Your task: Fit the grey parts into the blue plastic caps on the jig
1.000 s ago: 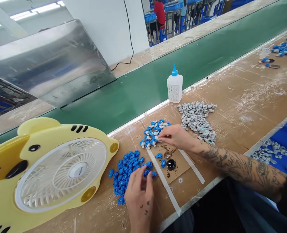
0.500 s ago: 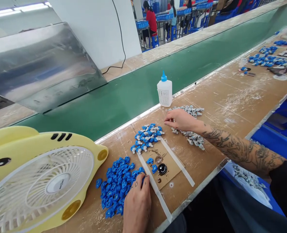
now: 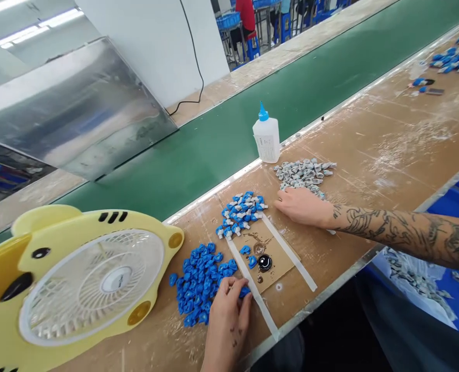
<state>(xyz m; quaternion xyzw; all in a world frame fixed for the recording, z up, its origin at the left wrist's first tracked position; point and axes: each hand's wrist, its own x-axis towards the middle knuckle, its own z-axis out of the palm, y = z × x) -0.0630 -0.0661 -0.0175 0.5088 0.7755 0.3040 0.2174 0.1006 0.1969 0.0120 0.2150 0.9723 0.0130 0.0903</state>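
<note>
My left hand (image 3: 229, 315) pinches a small blue plastic piece (image 3: 245, 292) between thumb and fingers, just right of a heap of the same blue pieces (image 3: 198, 279). My right hand (image 3: 305, 206) lies at the near edge of a pile of small grey pieces (image 3: 301, 173), fingers curled down; whatever is in them is hidden. Between the hands a cardboard sheet (image 3: 278, 276), bordered by white tape strips, bears a dark, glossy round blob (image 3: 264, 262) and two loose blue pieces (image 3: 251, 262). Behind it lie blue pieces joined with pale grey ones (image 3: 239, 213).
A white bottle with a blue nozzle (image 3: 267, 139) stands beside the green conveyor belt (image 3: 214, 150). At left lies a yellow animal-shaped fan (image 3: 93, 279). More blue pieces (image 3: 456, 57) are far right. A blue bin (image 3: 439, 289) with grey pieces sits below the table edge.
My left hand has come away from the blue heap with a blue piece in its fingertips. My right hand has shifted toward the near side of the grey pile. The camera view has tilted down.
</note>
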